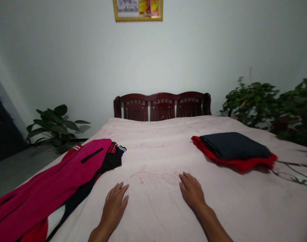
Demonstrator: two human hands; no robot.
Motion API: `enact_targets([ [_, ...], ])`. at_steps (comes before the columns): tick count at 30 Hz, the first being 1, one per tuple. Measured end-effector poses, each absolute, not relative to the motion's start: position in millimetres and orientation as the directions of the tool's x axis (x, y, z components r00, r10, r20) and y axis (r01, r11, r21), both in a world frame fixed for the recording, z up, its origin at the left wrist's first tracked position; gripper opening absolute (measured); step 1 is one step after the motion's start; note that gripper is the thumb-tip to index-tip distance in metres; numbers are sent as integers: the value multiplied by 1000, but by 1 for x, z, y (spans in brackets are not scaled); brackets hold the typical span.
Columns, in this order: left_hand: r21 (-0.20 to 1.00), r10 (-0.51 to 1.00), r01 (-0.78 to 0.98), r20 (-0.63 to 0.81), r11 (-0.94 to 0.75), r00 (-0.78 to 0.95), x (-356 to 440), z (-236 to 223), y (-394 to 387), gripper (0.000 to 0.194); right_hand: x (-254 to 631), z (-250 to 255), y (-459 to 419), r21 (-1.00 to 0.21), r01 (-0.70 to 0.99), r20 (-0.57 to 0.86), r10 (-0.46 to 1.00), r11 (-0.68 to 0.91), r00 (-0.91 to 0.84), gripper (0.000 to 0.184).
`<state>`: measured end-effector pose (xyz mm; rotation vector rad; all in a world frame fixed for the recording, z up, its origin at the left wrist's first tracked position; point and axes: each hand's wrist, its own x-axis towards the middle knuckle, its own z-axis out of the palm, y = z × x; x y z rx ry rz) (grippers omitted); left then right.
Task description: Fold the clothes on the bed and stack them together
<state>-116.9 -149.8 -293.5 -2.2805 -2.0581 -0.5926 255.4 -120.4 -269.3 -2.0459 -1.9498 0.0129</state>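
While I watch through the head camera, both hands lie open on the pale pink bedspread (153, 158), fingers spread and gripping nothing. The left hand (114, 208) rests just beside the magenta track jacket (42, 198) at near left. The right hand (192, 191) lies near, not touching, the folded navy garment (234, 146) on red cloth (244, 164), farther off to the right. Handling note: flat, even palms should avoid rucking the cover.

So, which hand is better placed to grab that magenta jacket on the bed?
The left hand, probably: it rests on the pale pink bedspread close beside the magenta jacket, while the right hand lies farther away, nearer the folded dark-and-red clothes.
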Motion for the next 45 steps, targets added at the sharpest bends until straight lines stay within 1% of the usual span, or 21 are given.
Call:
enact_targets([
  [24, 245, 955, 960, 289, -136, 61, -116, -293, -149, 44, 255, -268, -121, -245, 969, 212, 975, -20, 74, 47],
  [28, 238, 961, 963, 271, -123, 55, -116, -292, -149, 45, 256, -270, -121, -239, 971, 232, 970, -11, 68, 46],
  [35, 228, 964, 966, 257, -122, 61, -116, -288, -151, 46, 256, -270, -121, -213, 977, 205, 976, -24, 68, 48],
  [45, 235, 970, 966, 236, -107, 50, -116, -289, -150, 47, 255, -271, -119, -222, 975, 226, 972, -15, 67, 47],
])
